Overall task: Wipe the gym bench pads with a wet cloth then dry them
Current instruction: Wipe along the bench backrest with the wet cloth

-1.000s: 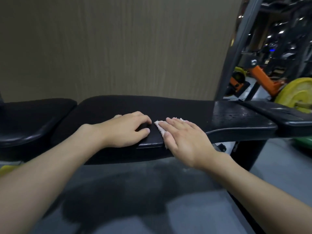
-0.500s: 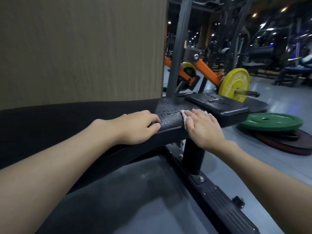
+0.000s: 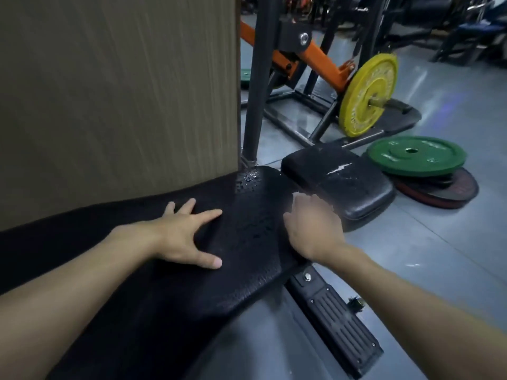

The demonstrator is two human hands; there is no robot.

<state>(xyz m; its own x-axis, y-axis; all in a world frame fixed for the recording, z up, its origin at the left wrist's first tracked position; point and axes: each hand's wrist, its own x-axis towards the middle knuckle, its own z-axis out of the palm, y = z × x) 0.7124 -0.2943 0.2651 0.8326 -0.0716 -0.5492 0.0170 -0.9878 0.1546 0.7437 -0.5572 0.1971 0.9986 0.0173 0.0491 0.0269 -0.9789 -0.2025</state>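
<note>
The left hand [image 3: 183, 237] lies flat with fingers spread on the long black bench pad [image 3: 164, 283]. The right hand [image 3: 312, 223] is blurry at the pad's far right end; I cannot tell if it grips a cloth. Water drops [image 3: 249, 178] show there, so this looks like wet wiping. Next comes the small black pad [image 3: 340, 179], just beyond. The long pad runs left to right.

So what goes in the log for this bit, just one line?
left hand: flat, fingers spread on long pad | right hand: blurred at pad's end, cloth not visible | droplets on pad | small pad: scuffed
</note>
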